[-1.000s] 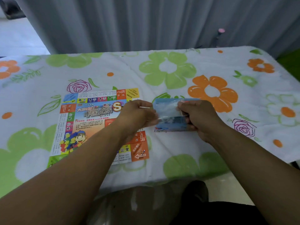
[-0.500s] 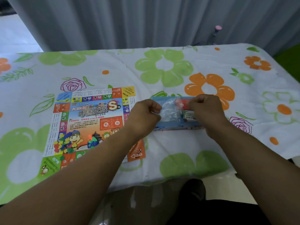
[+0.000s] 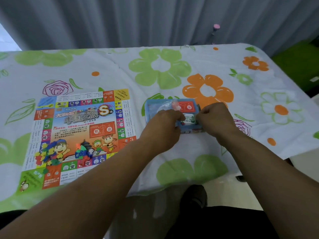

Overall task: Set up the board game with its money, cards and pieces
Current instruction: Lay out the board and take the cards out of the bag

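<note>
The paper game board (image 3: 77, 135) lies flat on the left of the table, with a heap of small coloured plastic pieces (image 3: 46, 156) and a white die (image 3: 91, 151) near its front edge. To its right sits the open blue game box (image 3: 149, 107), holding a red card deck (image 3: 187, 106), a crumpled clear plastic bag (image 3: 164, 106) and a white-green stack of money or cards (image 3: 189, 118). My left hand (image 3: 165, 123) and my right hand (image 3: 214, 118) both reach into the box with curled fingers pinching that white-green stack from either side.
A floral cloth (image 3: 198, 152) covers the table, whose front edge runs just below the box. Grey curtains (image 3: 155, 19) hang behind. A thin stand with a pink top (image 3: 215, 26) rises at the back right. The table's right edge drops to a green floor (image 3: 296, 62).
The box has been lowered flat onto the table and its red deck now shows. Both hands moved from its outer ends to the stack inside it.
</note>
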Demonstrator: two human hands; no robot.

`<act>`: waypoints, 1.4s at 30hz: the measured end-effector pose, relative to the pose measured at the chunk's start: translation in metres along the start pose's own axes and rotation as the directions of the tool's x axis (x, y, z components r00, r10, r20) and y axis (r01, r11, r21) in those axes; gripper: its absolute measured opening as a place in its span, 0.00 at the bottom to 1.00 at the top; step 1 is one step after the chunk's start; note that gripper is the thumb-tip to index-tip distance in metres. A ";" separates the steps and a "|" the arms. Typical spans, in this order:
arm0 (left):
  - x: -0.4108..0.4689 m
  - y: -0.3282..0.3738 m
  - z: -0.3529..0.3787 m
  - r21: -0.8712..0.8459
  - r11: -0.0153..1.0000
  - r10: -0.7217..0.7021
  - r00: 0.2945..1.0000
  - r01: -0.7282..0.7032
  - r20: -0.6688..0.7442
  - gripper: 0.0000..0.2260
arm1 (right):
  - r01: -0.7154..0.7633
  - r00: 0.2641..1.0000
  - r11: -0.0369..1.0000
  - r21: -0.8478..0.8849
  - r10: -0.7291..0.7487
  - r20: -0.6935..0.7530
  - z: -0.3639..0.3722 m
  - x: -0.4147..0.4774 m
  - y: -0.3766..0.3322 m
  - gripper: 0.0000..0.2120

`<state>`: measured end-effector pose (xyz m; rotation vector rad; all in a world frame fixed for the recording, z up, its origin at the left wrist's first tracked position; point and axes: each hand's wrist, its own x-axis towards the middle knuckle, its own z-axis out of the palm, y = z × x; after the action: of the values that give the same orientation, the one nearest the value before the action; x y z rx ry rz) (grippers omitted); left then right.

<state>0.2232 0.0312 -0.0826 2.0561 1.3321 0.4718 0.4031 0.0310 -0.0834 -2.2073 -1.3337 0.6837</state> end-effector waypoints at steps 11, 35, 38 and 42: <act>0.007 -0.006 0.014 -0.139 0.988 -0.065 0.998 0.064 0.001 0.14 | 0.021 1.000 0.972 -0.234 -0.017 0.019 0.020 0.011 0.010 0.17; 0.024 -0.010 0.019 -0.457 0.848 -0.326 0.944 0.267 -0.053 0.04 | -0.046 0.993 0.998 0.036 0.042 0.110 0.017 0.001 -0.007 0.11; 0.025 -0.007 0.019 -0.487 0.822 -0.369 0.928 0.296 -0.059 0.07 | -0.046 0.991 0.998 0.041 0.041 0.126 0.013 -0.002 -0.009 0.10; 0.025 -0.005 0.016 -0.536 0.788 -0.393 0.918 0.304 -0.057 0.08 | -0.055 0.990 0.995 0.088 0.044 0.132 0.006 -0.007 -0.013 0.08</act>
<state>0.2403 0.0504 -0.0985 1.3111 1.4504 0.7511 0.3880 0.0313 -0.0791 -2.1609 -1.2863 0.9032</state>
